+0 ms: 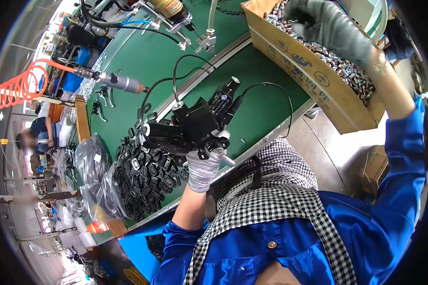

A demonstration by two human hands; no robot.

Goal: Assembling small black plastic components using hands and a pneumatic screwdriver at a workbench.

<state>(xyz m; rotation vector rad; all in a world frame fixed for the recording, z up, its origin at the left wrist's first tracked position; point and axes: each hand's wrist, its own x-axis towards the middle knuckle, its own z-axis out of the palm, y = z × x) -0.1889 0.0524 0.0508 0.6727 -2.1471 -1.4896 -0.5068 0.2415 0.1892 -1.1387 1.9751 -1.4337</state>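
Note:
My left hand (205, 167), in a grey knit glove, is closed round a bundle of black cabled parts (199, 122) over the near edge of the green table. These parts have thick tube-like bodies with pale round ends, like handlebar grips, and thin black cables loop out from them. The fingers are partly hidden behind the bundle. At the upper right my right hand (330, 33), gloved as well, hovers over a cardboard box (295, 66) filled with small shiny metal parts (345, 71). Its fingers curl loosely, apart from the thumb, and nothing shows between them.
A pile of small black plastic pieces (150, 173) covers the left of the green table (266, 107). Beyond hang a power driver (123, 83) on a coiled orange hose (16, 90) and a clamp fixture (207, 40). Metal levers (104, 97) and clear plastic bags (92, 159) lie further left.

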